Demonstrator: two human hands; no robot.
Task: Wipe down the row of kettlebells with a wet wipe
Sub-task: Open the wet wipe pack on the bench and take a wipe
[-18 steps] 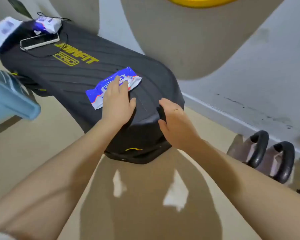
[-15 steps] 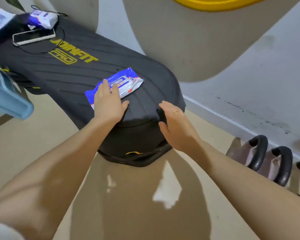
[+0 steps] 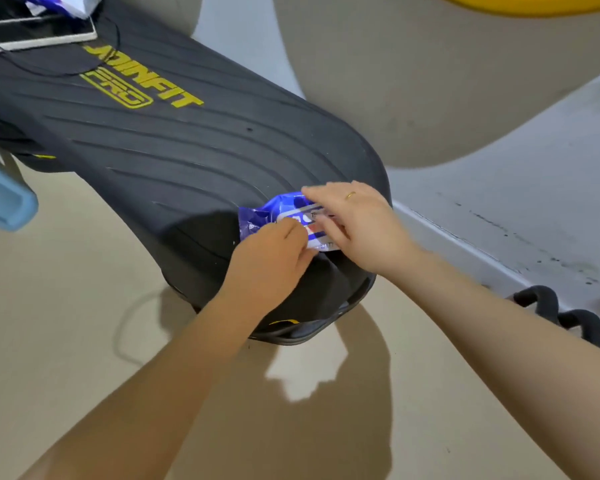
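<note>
A blue and white wet wipe pack [image 3: 262, 216] lies near the rounded near end of a black ribbed bench pad [image 3: 174, 157]. My left hand [image 3: 274, 261] pinches the pack's near edge by the white label. My right hand [image 3: 357, 223] lies over the pack's right part, fingers on the label, a ring on one finger. Two black kettlebell handles [image 3: 537, 299] show at the right edge by the wall, behind my right forearm; their bodies are hidden.
A phone [image 3: 39, 32] and another small pack [image 3: 63, 1] sit at the pad's far end. A light blue plastic item [image 3: 4, 199] juts in at the left. A grey wall base [image 3: 499, 237] runs along the right. Beige floor lies below.
The pack has come nearer to the pad's end. My right hand moved from the pad's edge onto the pack, and my left hand shifted from lying flat on it to pinching its near edge.
</note>
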